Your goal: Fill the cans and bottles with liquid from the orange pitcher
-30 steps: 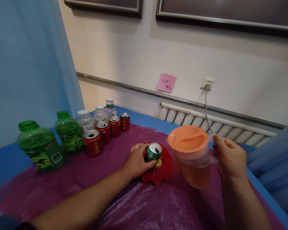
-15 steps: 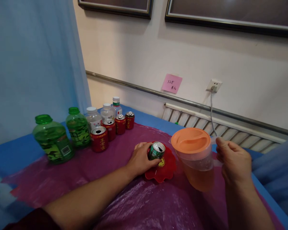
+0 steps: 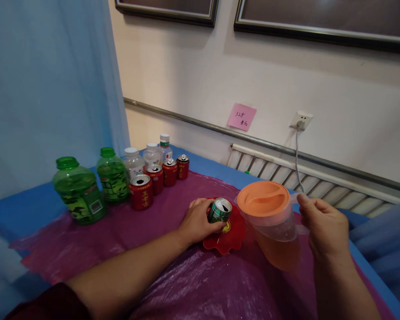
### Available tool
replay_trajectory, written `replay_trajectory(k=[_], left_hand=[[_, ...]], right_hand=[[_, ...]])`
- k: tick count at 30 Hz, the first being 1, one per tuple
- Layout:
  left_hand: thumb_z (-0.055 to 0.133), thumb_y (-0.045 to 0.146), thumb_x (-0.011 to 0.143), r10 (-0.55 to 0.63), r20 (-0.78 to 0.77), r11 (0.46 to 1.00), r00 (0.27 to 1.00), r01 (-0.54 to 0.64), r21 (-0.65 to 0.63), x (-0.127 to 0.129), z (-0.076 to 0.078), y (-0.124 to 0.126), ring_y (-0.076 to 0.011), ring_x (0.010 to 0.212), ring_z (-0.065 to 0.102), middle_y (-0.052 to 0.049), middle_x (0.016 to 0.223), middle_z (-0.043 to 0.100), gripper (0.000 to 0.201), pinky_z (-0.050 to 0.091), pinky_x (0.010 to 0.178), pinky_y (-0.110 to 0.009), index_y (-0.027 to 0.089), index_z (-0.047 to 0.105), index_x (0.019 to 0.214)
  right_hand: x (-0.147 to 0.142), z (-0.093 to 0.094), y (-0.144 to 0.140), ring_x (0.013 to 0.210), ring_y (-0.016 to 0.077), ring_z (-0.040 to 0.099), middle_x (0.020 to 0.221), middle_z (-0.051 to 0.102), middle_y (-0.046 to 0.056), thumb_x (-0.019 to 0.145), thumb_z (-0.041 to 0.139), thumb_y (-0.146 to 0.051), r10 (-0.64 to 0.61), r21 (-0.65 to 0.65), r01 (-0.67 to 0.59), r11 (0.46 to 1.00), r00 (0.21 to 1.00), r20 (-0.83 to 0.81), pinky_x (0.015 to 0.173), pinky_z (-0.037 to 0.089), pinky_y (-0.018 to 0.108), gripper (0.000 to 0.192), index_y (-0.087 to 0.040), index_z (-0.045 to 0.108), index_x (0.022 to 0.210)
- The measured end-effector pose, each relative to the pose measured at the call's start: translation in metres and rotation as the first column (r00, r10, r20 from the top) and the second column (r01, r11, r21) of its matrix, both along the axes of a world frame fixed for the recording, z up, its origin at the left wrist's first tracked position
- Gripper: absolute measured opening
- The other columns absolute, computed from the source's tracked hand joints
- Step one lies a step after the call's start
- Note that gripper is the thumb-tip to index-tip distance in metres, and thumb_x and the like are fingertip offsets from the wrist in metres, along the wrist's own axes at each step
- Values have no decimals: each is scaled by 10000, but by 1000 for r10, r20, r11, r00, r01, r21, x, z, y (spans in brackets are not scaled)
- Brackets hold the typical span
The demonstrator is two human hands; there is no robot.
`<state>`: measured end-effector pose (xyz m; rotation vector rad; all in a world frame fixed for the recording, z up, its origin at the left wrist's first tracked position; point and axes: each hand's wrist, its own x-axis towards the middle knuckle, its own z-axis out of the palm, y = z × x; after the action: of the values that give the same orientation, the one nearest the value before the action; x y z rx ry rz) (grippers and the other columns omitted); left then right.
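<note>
My left hand [image 3: 196,221] grips a green drink can [image 3: 220,210] that stands opened on a red scalloped plate [image 3: 231,238]. My right hand [image 3: 323,226] holds the handle of a clear pitcher [image 3: 275,231] with an orange lid, tilted slightly toward the can. The pitcher holds orange-brown liquid in its lower half. Its spout side is just right of the can, close to it but apart.
A purple plastic sheet [image 3: 173,280] covers the blue table. At the back left stand two green jugs [image 3: 80,189], several red cans [image 3: 141,191] and clear white-capped bottles [image 3: 133,161]. A blue curtain [image 3: 46,89] hangs left; a radiator [image 3: 320,182] runs along the wall.
The view has shifted slightly, so everything sits a bit further right in the frame. The pitcher has tipped a little more toward the can. My left hand stays on the can.
</note>
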<state>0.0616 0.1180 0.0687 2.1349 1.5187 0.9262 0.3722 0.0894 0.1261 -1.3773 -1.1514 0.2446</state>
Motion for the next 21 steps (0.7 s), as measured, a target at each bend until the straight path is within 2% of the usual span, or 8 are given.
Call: replay_trajectory(k=[4,21], left_hand=[[865,448,686,-3,0,1000,1000,3,-13,0,1,0,-335,1161,617,-79,1201,718,651,437,1037,-463,220,670,1264],[876,471,660,-7,13,1000,1000,8,-13,-1,1,-1,-343,1188,618,-90,1238,716,692,453,1052,-471,236,677,1280]], right_hand=[[-3,2,0,485,102,349,527,410,-60,742,785,-684,-8,-36,5,999,997,-82,428,277,249,548,-210,544,609],[-15,11,-7,558,104,323,542,396,-58,741,801,-647,-15,-108,6,994,996,-91,508,254,260,557,-199,527,557]])
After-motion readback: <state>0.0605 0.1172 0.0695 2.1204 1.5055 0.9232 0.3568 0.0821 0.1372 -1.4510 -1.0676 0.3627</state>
